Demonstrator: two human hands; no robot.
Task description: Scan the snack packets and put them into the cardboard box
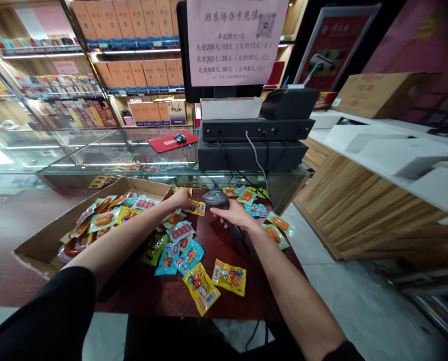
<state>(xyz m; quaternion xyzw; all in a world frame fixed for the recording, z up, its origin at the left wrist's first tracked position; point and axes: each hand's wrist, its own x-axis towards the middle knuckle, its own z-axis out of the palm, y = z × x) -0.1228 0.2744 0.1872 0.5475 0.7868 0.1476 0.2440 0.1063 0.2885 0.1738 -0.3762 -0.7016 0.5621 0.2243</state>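
Wrapped round the handle of a dark handheld scanner (pixel 215 199), the right hand (pixel 239 215) holds it up over the middle of the reddish table (pixel 133 298). Just left of the scanner's head, the left hand (pixel 181 199) pinches a small yellow packet (pixel 198 208) by its left end. Farther left, an open cardboard box (pixel 31 253) holds a heap of wrapped sausages (pixel 104 219). Two yellow packs (pixel 229 277) lie near the table's near edge, with blue packs (pixel 189 255) just beyond; sausage packets (pixel 280 222) lie to the right.
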